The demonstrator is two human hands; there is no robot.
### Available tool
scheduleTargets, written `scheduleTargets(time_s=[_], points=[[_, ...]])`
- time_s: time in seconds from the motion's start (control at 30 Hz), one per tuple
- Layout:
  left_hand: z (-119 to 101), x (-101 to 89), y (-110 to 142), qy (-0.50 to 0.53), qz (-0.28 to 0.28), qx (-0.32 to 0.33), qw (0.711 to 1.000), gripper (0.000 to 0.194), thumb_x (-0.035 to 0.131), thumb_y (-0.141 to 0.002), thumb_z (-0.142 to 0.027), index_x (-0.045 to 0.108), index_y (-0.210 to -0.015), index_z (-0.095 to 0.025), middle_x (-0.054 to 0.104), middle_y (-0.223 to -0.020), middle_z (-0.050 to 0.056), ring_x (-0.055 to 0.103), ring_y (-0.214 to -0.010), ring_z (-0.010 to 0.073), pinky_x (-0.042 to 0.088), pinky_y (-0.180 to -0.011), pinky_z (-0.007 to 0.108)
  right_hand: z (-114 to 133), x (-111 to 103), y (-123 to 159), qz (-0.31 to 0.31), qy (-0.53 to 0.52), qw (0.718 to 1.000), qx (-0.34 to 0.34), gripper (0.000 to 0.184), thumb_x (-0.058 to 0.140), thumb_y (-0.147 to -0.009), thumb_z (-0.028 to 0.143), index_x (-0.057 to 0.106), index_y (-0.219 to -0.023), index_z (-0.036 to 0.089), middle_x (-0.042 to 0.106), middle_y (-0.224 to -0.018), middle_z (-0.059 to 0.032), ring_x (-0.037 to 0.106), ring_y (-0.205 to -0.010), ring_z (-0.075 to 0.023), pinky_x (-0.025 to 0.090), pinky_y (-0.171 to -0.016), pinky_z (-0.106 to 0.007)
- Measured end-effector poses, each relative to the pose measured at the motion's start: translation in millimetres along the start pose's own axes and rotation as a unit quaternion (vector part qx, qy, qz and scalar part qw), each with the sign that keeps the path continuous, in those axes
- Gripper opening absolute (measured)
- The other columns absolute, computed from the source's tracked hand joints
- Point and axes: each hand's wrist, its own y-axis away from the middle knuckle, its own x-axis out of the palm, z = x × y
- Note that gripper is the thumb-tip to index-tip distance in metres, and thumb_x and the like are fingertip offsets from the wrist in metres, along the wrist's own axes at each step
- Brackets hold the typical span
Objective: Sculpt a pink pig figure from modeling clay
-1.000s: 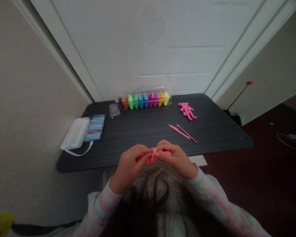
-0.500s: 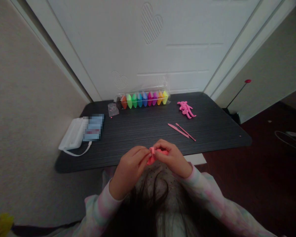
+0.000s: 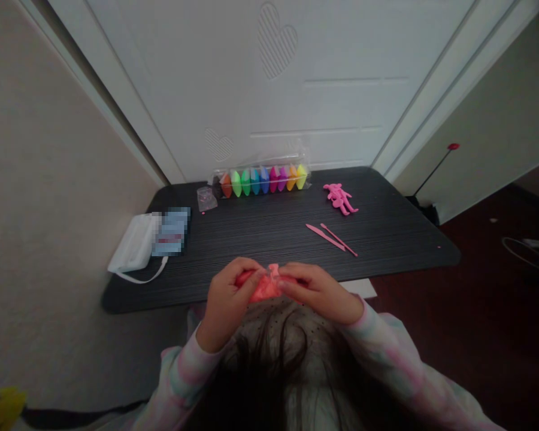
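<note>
A lump of coral-pink modelling clay (image 3: 266, 288) is stretched between my two hands, just off the table's front edge. My left hand (image 3: 229, 293) pinches its left end between thumb and fingers. Thumb and fingers of my right hand (image 3: 317, 288) grip the other end. A small piece of the clay sticks up between the fingertips; parts of the lump are hidden by the fingers. Beyond my right hand, a pink modelling knife (image 3: 324, 236) and a thin pink stick tool (image 3: 340, 240) lie side by side on the dark table (image 3: 251, 236).
Several coloured clay packs (image 3: 265, 181) stand in a clear tray at the back. A pink figure-shaped mould (image 3: 340, 199) lies at back right. On the left are a small clear wrapper (image 3: 206, 199), a white power bank (image 3: 133, 242) with a cable, and a blurred blue object (image 3: 173, 232).
My left hand has shifted its hold, and more of the clay now shows, spread wider between the hands. The fingertips have moved slightly apart. The table items have stayed put.
</note>
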Motion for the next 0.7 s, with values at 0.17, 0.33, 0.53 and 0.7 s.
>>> scheduleTargets(time_s=[0.17,0.33,0.53,0.7], points=[[-2.0,-0.6,-1.0,-0.030,0.004,0.019,0.999,0.013,0.048,-0.075,-0.024,0.055,-0.066,-0.017,0.058,-0.065,-0.001,0.053,-0.061,0.0107,0.042,-0.059,0.021,-2.9,0.2,-1.2,0.058,-0.003,0.998,0.020,0.022,0.047,-0.080,0.029,0.057,-0.066,0.015,0.045,-0.055,0.0045,0.040,-0.052,-0.0073,0.031,-0.050,-0.019],[-0.1,4.5,-3.5,-0.034,-0.028,-0.010,0.999,0.013,0.047,-0.076,-0.026,0.054,-0.070,-0.017,0.057,-0.067,-0.001,0.053,-0.064,0.0111,0.042,-0.063,0.022,-9.8,11.5,-1.6,0.071,-0.106,0.989,0.073,0.017,0.048,-0.077,0.021,0.057,-0.091,0.016,0.052,-0.062,0.0038,0.045,-0.051,-0.0071,0.035,-0.049,-0.018],[4.6,-0.9,-6.1,0.171,0.042,-0.105,0.979,0.025,0.050,-0.075,-0.031,0.047,-0.095,-0.017,0.057,-0.075,0.000,0.053,-0.059,0.0096,0.043,-0.056,0.022,-12.1,7.0,-4.0,-0.034,-0.116,0.991,0.065,0.019,0.049,-0.077,0.025,0.059,-0.090,0.015,0.056,-0.073,0.0009,0.048,-0.059,-0.0083,0.038,-0.055,-0.020],[1.7,-15.2,-5.2,0.223,0.215,-0.170,0.936,0.024,0.054,-0.073,-0.031,0.052,-0.086,-0.012,0.058,-0.060,0.000,0.048,-0.045,0.0079,0.037,-0.043,0.019,-7.2,-2.3,-0.2,-0.045,-0.071,0.996,0.038,0.024,0.054,-0.076,0.026,0.059,-0.097,0.016,0.062,-0.093,-0.0032,0.055,-0.083,-0.0140,0.040,-0.076,-0.025]])
